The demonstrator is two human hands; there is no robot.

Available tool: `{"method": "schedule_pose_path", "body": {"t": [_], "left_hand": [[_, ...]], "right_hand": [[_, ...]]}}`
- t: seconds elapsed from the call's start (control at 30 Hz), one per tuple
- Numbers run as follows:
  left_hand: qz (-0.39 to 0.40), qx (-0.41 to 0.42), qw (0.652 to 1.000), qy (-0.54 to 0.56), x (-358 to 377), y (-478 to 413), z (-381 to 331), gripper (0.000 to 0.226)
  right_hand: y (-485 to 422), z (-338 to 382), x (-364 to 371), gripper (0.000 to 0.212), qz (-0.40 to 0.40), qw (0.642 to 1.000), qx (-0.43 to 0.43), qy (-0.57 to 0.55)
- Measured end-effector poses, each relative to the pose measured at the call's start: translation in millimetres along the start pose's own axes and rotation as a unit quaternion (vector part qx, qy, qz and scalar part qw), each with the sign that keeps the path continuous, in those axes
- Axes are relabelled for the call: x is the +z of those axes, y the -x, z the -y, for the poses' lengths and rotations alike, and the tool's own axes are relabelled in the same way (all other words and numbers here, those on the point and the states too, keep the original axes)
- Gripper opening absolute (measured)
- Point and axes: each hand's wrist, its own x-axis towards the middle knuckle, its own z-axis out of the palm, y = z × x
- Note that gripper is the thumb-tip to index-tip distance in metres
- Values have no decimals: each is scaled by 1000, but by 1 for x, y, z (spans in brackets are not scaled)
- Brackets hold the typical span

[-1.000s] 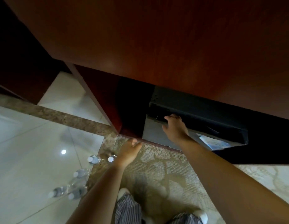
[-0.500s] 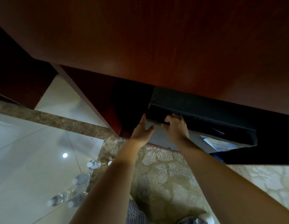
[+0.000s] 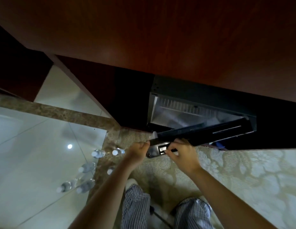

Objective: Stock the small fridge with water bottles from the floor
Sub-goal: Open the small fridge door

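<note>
While fridge door (image 3: 201, 133) in both hands (image 3: 138, 152) (image 3: 183, 154), bottles (image 3: 87, 167) leftward.

Reddish wooden cabinet (image 3: 160, 38), patterned beige carpet (image 3: 243, 171), glossy floor tiles (image 3: 28, 146)

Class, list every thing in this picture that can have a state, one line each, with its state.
fridge door: partly open, angled out toward the person.
water bottles: capped, standing on the floor, none picked up.
left hand: grips the door's free end.
right hand: fingers curled into the door's handle.
</note>
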Motion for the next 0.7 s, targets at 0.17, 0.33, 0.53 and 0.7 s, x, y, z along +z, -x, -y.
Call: {"method": "schedule_pose_path", "body": {"t": [0.17, 0.33, 0.53, 0.7], "left_hand": [[89, -92, 992, -11, 28, 25, 27, 50], [145, -82, 981, -100, 68, 57, 18, 49], [207, -32, 974, -88, 138, 68, -16, 32], [238, 19, 967, -92, 194, 81, -67, 37]], "right_hand": [[57, -19, 8, 28, -15, 1000, -4, -3], [119, -39, 11, 27, -88, 993, 67, 35], [162, -69, -1, 24, -110, 975, 189, 51], [190, -99, -22, 18, -106, 955, 267, 66]]}}
